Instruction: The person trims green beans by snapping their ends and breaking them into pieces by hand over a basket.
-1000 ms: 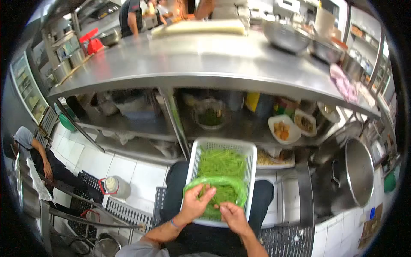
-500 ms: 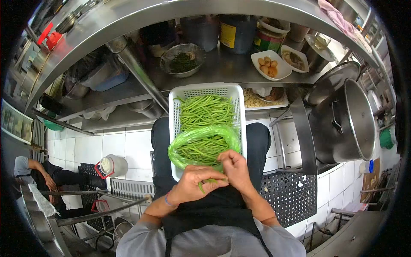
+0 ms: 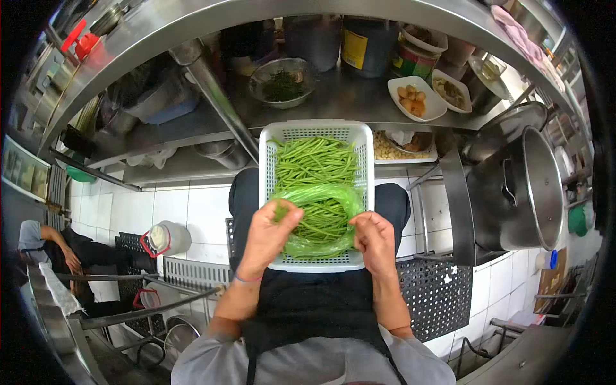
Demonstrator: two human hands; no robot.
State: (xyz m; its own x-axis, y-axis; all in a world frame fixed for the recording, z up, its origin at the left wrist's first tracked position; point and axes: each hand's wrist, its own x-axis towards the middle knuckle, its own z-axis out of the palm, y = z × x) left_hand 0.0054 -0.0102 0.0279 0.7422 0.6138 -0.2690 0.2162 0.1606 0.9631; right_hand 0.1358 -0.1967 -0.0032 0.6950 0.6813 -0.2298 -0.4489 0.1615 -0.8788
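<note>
A white perforated basket (image 3: pixel 264 160) rests across my lap, with green beans (image 3: pixel 316 163) in its far half. In its near half lies an open green plastic bag (image 3: pixel 296 246) with more beans (image 3: pixel 323 219) inside. My left hand (image 3: pixel 272 230) is at the bag's left rim, fingers closed round something green that I cannot make out. At the right rim is my right hand (image 3: pixel 373 235), its thumb and fingers pinched together; what lies between them is too small to tell.
A steel table (image 3: pixel 308 9) spans the front, its lower shelf holding a bowl of greens (image 3: pixel 282 83) and a white dish (image 3: pixel 417 98). Large steel pot (image 3: pixel 513 189) at right. White bucket (image 3: pixel 173 237) on the floor at left. Another person's arm (image 3: pixel 61 244) is at far left.
The view has tilted down since the first frame. My hands, together near the bag's front edge half a second ago, have moved apart to its two sides.
</note>
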